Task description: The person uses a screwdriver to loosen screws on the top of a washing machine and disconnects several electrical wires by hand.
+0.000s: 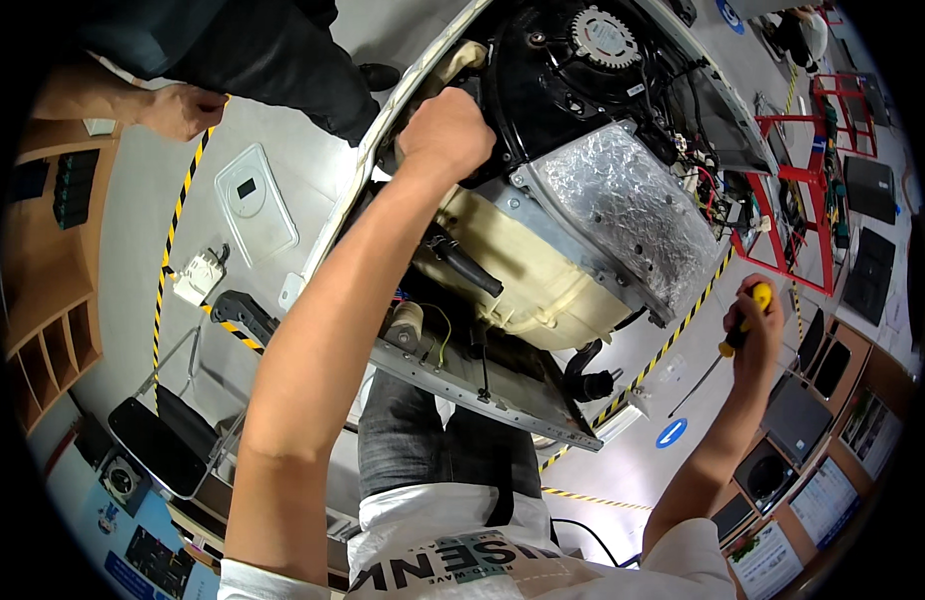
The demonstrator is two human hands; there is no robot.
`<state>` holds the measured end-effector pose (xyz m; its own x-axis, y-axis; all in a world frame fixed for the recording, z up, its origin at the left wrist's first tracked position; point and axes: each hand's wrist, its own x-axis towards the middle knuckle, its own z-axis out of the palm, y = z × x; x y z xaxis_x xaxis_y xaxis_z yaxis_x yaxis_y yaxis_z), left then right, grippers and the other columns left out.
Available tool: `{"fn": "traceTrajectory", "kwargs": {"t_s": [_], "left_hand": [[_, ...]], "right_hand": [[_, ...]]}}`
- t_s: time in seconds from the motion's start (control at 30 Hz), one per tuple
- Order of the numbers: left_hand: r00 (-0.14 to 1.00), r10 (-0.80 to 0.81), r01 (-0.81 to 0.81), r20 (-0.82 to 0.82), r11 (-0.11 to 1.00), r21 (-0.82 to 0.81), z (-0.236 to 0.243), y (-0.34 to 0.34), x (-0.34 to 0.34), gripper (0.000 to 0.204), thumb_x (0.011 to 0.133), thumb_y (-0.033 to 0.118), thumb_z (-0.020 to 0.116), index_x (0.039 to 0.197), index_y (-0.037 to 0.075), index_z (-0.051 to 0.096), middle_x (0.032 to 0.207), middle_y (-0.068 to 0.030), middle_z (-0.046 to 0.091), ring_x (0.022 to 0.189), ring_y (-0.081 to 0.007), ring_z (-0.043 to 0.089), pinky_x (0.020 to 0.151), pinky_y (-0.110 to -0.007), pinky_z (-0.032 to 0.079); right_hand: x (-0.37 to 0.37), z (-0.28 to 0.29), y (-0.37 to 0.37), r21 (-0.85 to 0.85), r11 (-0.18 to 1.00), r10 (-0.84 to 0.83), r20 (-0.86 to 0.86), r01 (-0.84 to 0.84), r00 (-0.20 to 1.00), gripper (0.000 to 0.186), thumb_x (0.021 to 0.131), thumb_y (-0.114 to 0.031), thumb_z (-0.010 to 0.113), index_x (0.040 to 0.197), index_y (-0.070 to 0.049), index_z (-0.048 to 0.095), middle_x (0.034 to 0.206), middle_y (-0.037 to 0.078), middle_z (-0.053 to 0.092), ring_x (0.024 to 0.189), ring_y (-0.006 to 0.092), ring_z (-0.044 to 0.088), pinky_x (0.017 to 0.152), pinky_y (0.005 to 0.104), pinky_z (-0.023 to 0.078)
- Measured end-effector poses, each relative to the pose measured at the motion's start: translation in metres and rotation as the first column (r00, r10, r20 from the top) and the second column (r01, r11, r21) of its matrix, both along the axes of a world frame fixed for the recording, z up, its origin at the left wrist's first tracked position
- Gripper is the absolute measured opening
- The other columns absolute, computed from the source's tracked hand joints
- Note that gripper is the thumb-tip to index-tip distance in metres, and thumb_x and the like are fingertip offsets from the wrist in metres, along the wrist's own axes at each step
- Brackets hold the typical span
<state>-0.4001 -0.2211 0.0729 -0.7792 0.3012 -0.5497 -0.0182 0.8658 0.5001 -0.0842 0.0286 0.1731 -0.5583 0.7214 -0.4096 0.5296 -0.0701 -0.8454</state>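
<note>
An open appliance, perhaps a washing machine, lies before me, with a black housing (528, 95), a round toothed metal plate (605, 38), a crinkled silver foil panel (618, 210) and a cream plastic tub (533, 280). My left hand (446, 130) is curled closed at the upper left of the inside, beside the black housing and near the pale frame edge (348, 195); what its fingers grip is hidden. My right hand (755, 320), to the right of the tub, is closed round a yellow-handled screwdriver (746, 318), its shaft angled down to the lower left.
Another person's hand (183, 110) and dark trousers (233, 55) are at upper left. A white lid (258, 205) lies on the floor among striped tape lines. A wooden shelf (58, 290) stands left, a black chair (158, 445) lower left, red metal frames (803, 175) right.
</note>
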Motion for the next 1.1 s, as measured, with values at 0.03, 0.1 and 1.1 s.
{"fn": "traceTrajectory", "kwargs": {"t_s": [0.03,0.1,1.1], "left_hand": [[1.000,0.011,-0.011,-0.001,1.000,0.005,0.004,0.002,0.003,0.026,0.074,0.012,0.061,0.095,-0.001,0.068,0.102,-0.0209,0.067,0.100,-0.0353,0.064,0.085,-0.042,0.050],[0.998,0.055,-0.055,-0.002,0.998,0.014,-0.002,0.001,0.002,0.023,0.071,0.015,0.065,0.089,0.001,0.070,0.092,-0.0187,0.068,0.091,-0.0342,0.065,0.079,-0.041,0.050],[0.818,0.314,-0.519,0.482,0.763,0.384,0.003,0.003,0.102,0.041,0.093,0.036,0.054,0.085,-0.003,0.058,0.081,-0.0235,0.064,0.085,-0.0416,0.061,0.074,-0.047,0.046]], "right_hand": [[0.004,-0.012,-0.002,0.066,0.998,-0.020,0.071,0.015,0.997,0.014,0.085,-0.006,0.059,0.097,-0.008,0.053,0.078,-0.001,0.048,0.053,0.0067,0.048,0.047,0.0198,0.038],[0.004,-0.025,-0.008,0.167,0.986,-0.051,0.214,0.015,0.975,0.012,0.088,-0.005,0.060,0.098,-0.009,0.054,0.073,-0.002,0.048,0.051,0.0044,0.048,0.044,0.0192,0.036],[0.014,-0.078,-0.021,0.030,0.997,-0.076,0.402,0.070,0.912,0.054,0.091,-0.055,0.053,0.106,-0.003,0.055,0.064,0.002,0.053,0.043,0.0085,0.050,0.036,0.0212,0.038]]}}
